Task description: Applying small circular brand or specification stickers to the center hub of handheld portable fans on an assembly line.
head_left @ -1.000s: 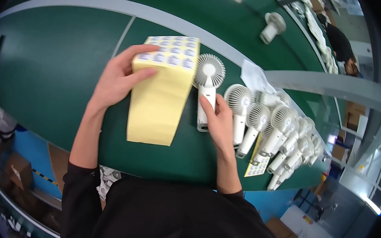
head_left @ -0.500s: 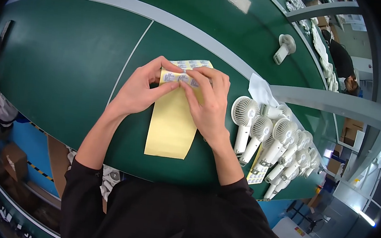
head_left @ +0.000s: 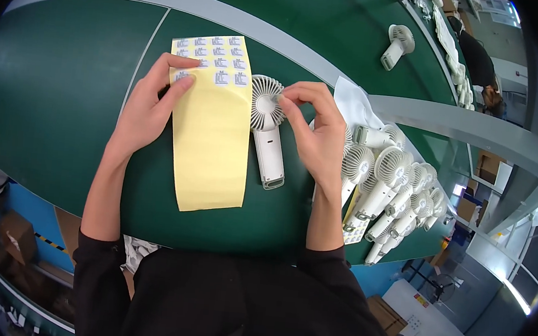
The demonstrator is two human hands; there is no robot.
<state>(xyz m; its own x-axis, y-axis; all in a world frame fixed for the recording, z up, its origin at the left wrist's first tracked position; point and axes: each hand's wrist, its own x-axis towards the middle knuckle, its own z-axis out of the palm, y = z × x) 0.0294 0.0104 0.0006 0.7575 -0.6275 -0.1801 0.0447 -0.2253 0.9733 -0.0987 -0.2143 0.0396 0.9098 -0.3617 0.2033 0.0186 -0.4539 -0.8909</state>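
A long yellow sheet of stickers (head_left: 213,143) lies in front of me, with rows of small printed labels across its far part and bare backing nearer me. My left hand (head_left: 149,101) grips its left edge between thumb and forefinger. Just right of the sheet, a white handheld fan (head_left: 269,155) rests on the table, grille up and handle toward me. Over the fan's head, my right hand (head_left: 318,124) is closed in a pinch on a small pale sticker (head_left: 276,98), partly hidden by the fingertips.
Several white handheld fans (head_left: 388,173) are piled at the right, with another sticker sheet (head_left: 355,231) partly under them and a white plastic bag (head_left: 356,105) behind. A lone fan (head_left: 397,47) lies beyond the grey rail (head_left: 232,15). A metal post (head_left: 442,117) stands at right.
My hands have moved apart: the left shifted left with the sheet, the right drew away with a sticker. The fan beside the sheet has come into view. The whole view has shifted slightly.
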